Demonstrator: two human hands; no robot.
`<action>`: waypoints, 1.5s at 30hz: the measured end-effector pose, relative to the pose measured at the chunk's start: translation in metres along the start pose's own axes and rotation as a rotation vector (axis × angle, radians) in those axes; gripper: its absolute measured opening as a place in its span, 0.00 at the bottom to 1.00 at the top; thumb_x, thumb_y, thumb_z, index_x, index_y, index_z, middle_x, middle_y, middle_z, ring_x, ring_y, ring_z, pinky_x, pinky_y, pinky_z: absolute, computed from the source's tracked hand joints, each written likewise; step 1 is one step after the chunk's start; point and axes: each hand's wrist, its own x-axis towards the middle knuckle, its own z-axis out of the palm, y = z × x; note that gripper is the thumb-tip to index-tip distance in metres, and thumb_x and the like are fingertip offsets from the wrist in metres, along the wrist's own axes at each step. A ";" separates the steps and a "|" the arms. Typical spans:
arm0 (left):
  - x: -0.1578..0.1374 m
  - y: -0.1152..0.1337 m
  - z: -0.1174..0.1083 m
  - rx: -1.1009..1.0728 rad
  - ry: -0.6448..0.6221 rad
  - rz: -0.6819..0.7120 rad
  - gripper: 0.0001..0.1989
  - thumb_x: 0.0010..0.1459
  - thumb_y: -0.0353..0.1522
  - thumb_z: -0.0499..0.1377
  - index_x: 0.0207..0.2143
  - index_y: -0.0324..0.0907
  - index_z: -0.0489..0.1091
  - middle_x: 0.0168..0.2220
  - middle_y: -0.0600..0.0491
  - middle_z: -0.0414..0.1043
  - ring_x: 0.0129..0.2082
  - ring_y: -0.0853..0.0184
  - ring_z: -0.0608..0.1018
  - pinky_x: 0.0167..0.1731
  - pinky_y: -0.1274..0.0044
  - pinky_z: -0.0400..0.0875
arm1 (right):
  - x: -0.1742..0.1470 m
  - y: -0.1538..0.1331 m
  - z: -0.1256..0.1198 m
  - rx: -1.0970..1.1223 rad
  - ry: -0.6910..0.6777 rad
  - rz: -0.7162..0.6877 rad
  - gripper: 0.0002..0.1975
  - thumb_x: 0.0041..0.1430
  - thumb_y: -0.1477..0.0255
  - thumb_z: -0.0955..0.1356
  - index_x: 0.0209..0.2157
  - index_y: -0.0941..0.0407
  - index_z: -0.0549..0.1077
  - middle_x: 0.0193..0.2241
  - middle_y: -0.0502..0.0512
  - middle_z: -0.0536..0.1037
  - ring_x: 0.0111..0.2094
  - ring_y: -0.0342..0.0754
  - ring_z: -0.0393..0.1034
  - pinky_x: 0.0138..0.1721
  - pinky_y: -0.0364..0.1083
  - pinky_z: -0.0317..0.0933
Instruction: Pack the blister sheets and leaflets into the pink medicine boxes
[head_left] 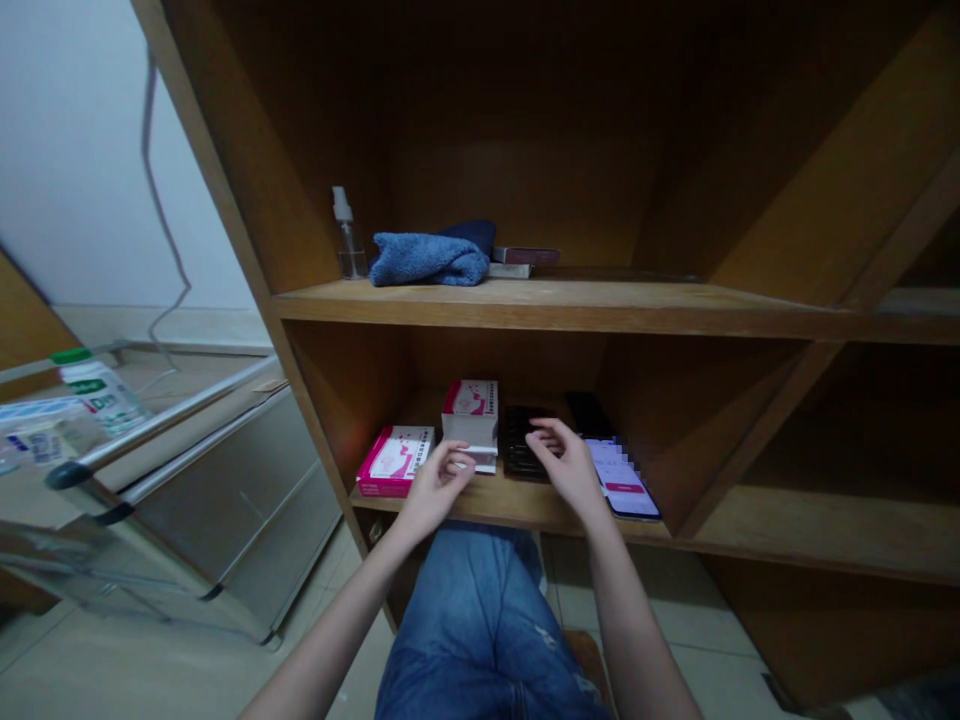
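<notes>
Near the shelf's front edge, left hand beside a white piece, grasp impossible to tell; right hand over black tray, fingers bent, released.

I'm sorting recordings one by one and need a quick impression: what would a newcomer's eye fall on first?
Probably the lit phone, bright at the right of the lower shelf. Next, the pink-and-white boxes at that shelf's left, with the left hand close by and the right hand by a dark item. Above, a blue cloth on the upper shelf.
</notes>
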 end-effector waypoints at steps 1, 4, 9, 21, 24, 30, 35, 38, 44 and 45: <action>0.001 0.001 0.009 -0.091 -0.091 -0.084 0.19 0.48 0.38 0.60 0.43 0.44 0.64 0.31 0.52 0.73 0.31 0.66 0.75 0.36 0.73 0.68 | 0.003 0.011 -0.007 -0.064 0.073 0.024 0.16 0.53 0.62 0.64 0.40 0.58 0.71 0.30 0.57 0.76 0.31 0.50 0.70 0.36 0.49 0.65; 0.003 0.001 0.031 -0.270 -0.207 -0.280 0.30 0.47 0.39 0.62 0.51 0.42 0.58 0.31 0.51 0.74 0.27 0.69 0.75 0.33 0.75 0.68 | 0.009 0.039 -0.022 -0.267 0.187 0.082 0.18 0.53 0.60 0.63 0.40 0.58 0.70 0.31 0.59 0.76 0.32 0.51 0.70 0.35 0.49 0.63; 0.010 -0.008 0.053 -0.344 -0.244 -0.384 0.39 0.49 0.38 0.62 0.59 0.38 0.47 0.34 0.47 0.76 0.27 0.70 0.76 0.29 0.78 0.68 | 0.010 0.059 -0.026 -0.449 0.098 0.166 0.21 0.55 0.58 0.61 0.44 0.58 0.69 0.34 0.59 0.77 0.34 0.52 0.71 0.36 0.48 0.61; 0.019 -0.029 0.069 -0.380 -0.287 -0.462 0.41 0.49 0.38 0.62 0.60 0.40 0.44 0.35 0.45 0.77 0.27 0.69 0.78 0.25 0.80 0.70 | 0.014 0.064 -0.025 -0.447 0.067 0.207 0.18 0.56 0.59 0.62 0.43 0.55 0.71 0.34 0.56 0.78 0.37 0.51 0.73 0.36 0.45 0.61; 0.017 -0.028 0.069 -0.381 -0.278 -0.448 0.44 0.49 0.37 0.63 0.61 0.38 0.40 0.36 0.44 0.77 0.28 0.68 0.78 0.26 0.79 0.70 | 0.015 0.063 -0.026 -0.470 0.061 0.211 0.17 0.56 0.60 0.63 0.43 0.54 0.71 0.34 0.56 0.79 0.38 0.52 0.73 0.37 0.45 0.61; 0.015 -0.023 0.069 -0.338 -0.284 -0.434 0.44 0.50 0.37 0.62 0.62 0.40 0.39 0.38 0.43 0.77 0.29 0.68 0.78 0.28 0.78 0.70 | 0.016 0.057 -0.026 -0.517 0.024 0.250 0.18 0.57 0.61 0.62 0.45 0.54 0.69 0.37 0.57 0.78 0.41 0.53 0.72 0.39 0.46 0.60; 0.013 -0.023 0.069 -0.303 -0.302 -0.453 0.42 0.49 0.37 0.62 0.61 0.39 0.43 0.39 0.44 0.76 0.30 0.69 0.77 0.29 0.79 0.69 | 0.016 0.054 -0.026 -0.607 -0.023 0.290 0.20 0.58 0.58 0.60 0.47 0.53 0.68 0.40 0.58 0.78 0.44 0.56 0.71 0.42 0.49 0.58; 0.014 -0.025 0.070 -0.319 -0.279 -0.452 0.43 0.49 0.37 0.62 0.62 0.40 0.42 0.38 0.44 0.76 0.30 0.69 0.77 0.29 0.79 0.69 | 0.016 0.052 -0.026 -0.630 -0.042 0.305 0.21 0.58 0.56 0.59 0.49 0.53 0.66 0.40 0.58 0.77 0.45 0.58 0.70 0.43 0.50 0.57; 0.017 -0.027 0.070 -0.374 -0.247 -0.458 0.44 0.48 0.36 0.63 0.62 0.39 0.41 0.36 0.44 0.77 0.29 0.69 0.78 0.28 0.80 0.69 | 0.015 0.053 -0.025 -0.604 -0.058 0.328 0.22 0.58 0.55 0.59 0.49 0.53 0.66 0.42 0.59 0.77 0.46 0.58 0.69 0.44 0.51 0.56; 0.017 -0.026 0.070 -0.405 -0.244 -0.463 0.44 0.49 0.36 0.63 0.61 0.39 0.41 0.37 0.44 0.77 0.29 0.69 0.78 0.28 0.80 0.69 | 0.015 0.053 -0.025 -0.583 -0.054 0.328 0.22 0.59 0.56 0.59 0.49 0.53 0.67 0.42 0.58 0.77 0.46 0.58 0.69 0.44 0.51 0.56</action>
